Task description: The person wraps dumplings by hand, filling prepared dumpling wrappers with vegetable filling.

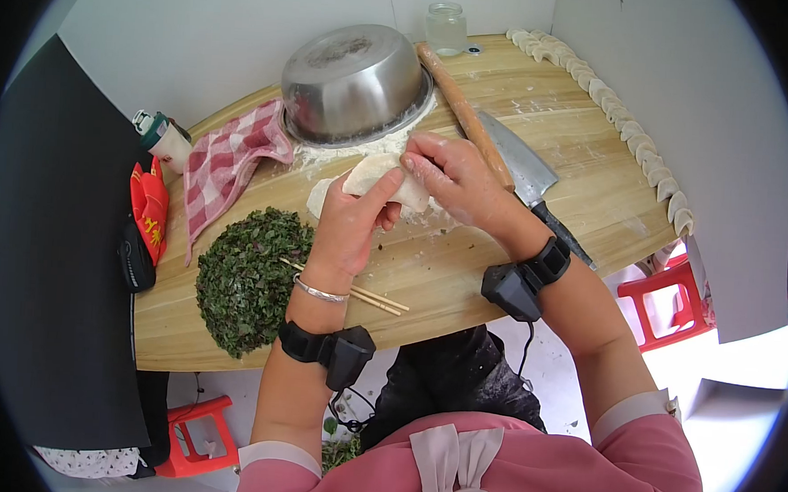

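Observation:
A half-moon dumpling (pixel 375 176) of white dough is held up over the wooden table. My left hand (pixel 349 221) grips it from below, thumb across its front. The fingers of my right hand (pixel 455 178) are closed on its right edge in a pinch. Just behind my left hand, a pale floury dough piece (pixel 319 197) lies partly hidden. Chopped dark greens (pixel 248 283) form a large mound left of my left forearm. A pair of chopsticks (pixel 378 300) rests with its tips in that mound, partly covered by my wrist.
An upturned steel basin (pixel 353 83) sits amid flour. To its right lie a rolling pin (pixel 463 112) and a cleaver (pixel 519 159). Finished dumplings (pixel 636 138) line the far right edge. A checked cloth (pixel 233 162), a glass jar (pixel 445 28) and a bottle (pixel 172 145) stand around.

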Motion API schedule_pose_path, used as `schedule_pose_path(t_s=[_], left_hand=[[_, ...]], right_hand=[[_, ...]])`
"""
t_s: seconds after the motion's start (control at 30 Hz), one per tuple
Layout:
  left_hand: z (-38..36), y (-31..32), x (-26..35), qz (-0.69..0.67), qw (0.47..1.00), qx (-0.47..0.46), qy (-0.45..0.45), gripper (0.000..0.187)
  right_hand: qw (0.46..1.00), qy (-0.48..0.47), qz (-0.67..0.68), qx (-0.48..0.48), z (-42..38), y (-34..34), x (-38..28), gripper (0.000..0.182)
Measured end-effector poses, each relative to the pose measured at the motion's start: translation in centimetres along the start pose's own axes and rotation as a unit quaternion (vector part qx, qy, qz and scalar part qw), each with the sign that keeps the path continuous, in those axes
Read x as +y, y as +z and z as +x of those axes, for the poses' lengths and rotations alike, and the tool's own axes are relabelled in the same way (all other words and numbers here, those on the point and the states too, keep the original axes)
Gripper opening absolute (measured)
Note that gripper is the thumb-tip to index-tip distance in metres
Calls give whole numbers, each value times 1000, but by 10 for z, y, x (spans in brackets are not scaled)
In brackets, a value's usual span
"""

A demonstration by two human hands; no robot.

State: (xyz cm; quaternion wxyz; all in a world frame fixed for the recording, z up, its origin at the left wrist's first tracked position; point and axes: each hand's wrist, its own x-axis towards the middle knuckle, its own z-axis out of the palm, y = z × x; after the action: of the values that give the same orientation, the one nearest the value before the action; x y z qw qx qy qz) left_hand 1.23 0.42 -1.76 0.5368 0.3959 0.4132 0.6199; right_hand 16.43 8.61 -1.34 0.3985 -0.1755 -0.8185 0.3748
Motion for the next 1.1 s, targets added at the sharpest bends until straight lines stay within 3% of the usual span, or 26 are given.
schedule_pose_path(t_s=[0.07,0.13,0.17,0.27,0.33,0.47,0.57,0.63,0.67,0.73,0.87,0.97,1.03,1.1], left_hand=[[0,0,-1,9,1000,-1,1,17],[1,0,-2,-14,1000,19,16,17],[1,1,-2,-14,1000,20,17,17],[2,0,-2,-36,998,36,35,17],[1,2,0,-42,998,45,30,18],[0,3,4,-44,999,30,7,17],[1,1,0,-10,999,35,12,17],[1,1,1,-18,999,38,21,16],[1,1,1,-19,999,38,22,16],[1,1,2,-16,999,40,30,18],[0,-1,5,-47,999,24,12,19],[2,-4,3,-53,999,4,5,21],[2,-5,2,-61,998,2,22,21],[2,-4,3,-60,998,11,22,21]], right_hand=[[1000,25,0,4,-1,-1,-6,23],[979,135,152,-14,-1,-3,-9,23],[979,135,152,-15,-1,-4,-11,23],[990,96,102,-26,0,-3,-9,22],[1000,-15,-3,-4,1,1,0,26],[1000,-17,-4,22,-1,2,-2,27],[998,59,4,9,-1,-3,-11,21],[984,131,123,-20,-1,-5,-7,20],[984,131,122,-20,-1,-4,-5,20],[999,22,32,0,1,-1,-1,27],[1000,-15,-10,23,0,2,0,28],[999,19,22,25,-1,0,-2,29],[985,122,125,-16,0,-5,-10,24],[981,138,136,-19,-1,-6,-13,25]])
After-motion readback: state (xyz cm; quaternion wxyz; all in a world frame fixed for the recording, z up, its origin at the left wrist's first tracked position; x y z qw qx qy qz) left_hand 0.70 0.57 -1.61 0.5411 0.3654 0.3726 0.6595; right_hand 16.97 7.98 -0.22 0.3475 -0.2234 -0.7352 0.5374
